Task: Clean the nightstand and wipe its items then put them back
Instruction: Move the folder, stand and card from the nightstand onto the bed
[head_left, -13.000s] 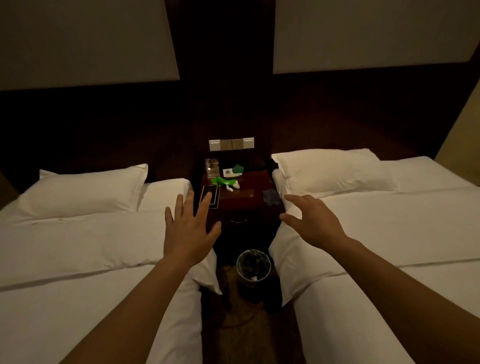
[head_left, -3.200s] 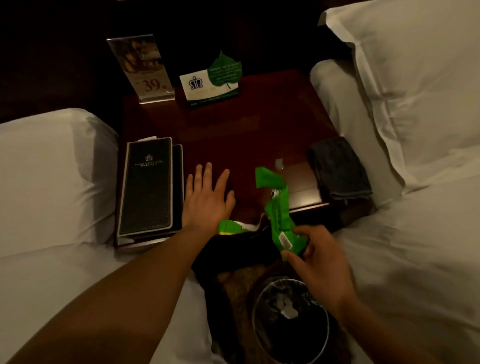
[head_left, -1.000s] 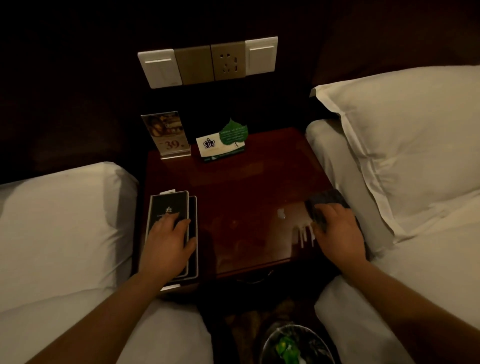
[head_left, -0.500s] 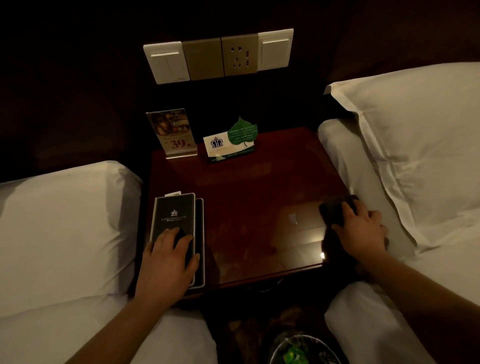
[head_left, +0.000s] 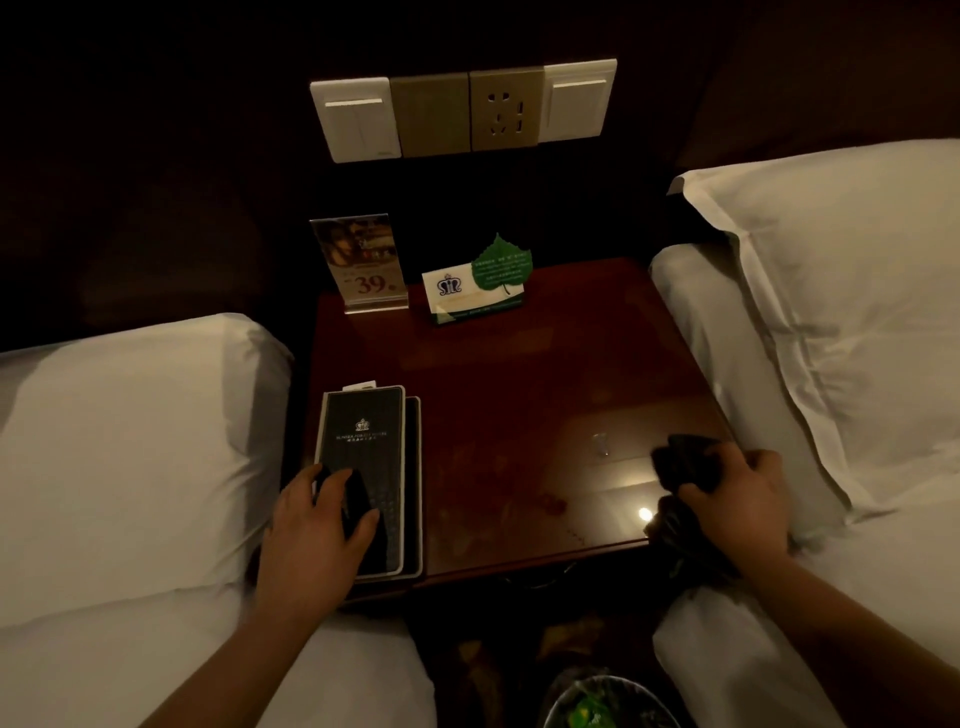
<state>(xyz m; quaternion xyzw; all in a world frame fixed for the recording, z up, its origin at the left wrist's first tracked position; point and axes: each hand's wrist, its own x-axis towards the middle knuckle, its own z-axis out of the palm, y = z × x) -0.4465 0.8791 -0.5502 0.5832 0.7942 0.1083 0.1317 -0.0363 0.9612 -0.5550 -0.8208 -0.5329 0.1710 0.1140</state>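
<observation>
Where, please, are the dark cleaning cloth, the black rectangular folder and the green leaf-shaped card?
dark cleaning cloth (head_left: 685, 460), head view, on its bunched upper fold.
black rectangular folder (head_left: 363, 441), head view, on the cover, just below the crest.
green leaf-shaped card (head_left: 501, 267), head view, on the middle of the leaf.

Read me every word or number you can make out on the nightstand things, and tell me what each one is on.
"39": red, on the clear acrylic sign stand; the print above it is blurred.
Black rectangular folder: pale crest and one line of lettering, too small to read.
White tent card: blue crest, print below blurred.
Green leaf-shaped card: fine print, unreadable.
</observation>
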